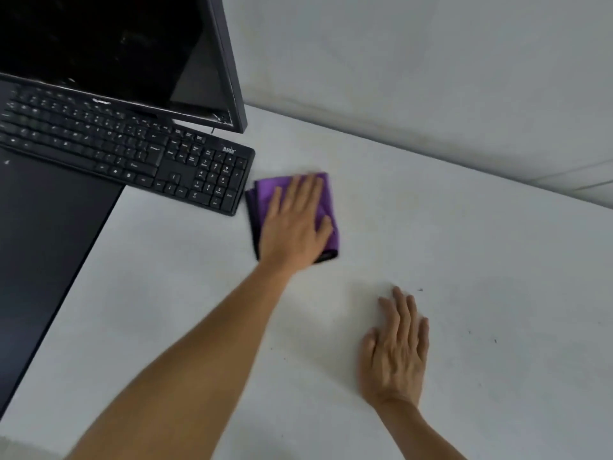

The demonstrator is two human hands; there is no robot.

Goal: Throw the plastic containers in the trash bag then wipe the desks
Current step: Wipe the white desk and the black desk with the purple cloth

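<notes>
Head view: the left hand [293, 224] lies flat, fingers spread, pressed on top of a folded purple cloth [323, 197] on the white desk [464, 244]. The cloth shows past the fingertips and on both sides of the palm; its left edge sits just beside the right end of the black keyboard [132, 151]. The right hand [396, 351] rests open, palm down, on bare desk nearer the front edge, apart from the cloth. A dark monitor [109, 44] stands behind the keyboard, near the desk's back edge.

One purple cloth [320, 194] — one keyboard [132, 151] — one monitor [116, 44] — two hands.
</notes>
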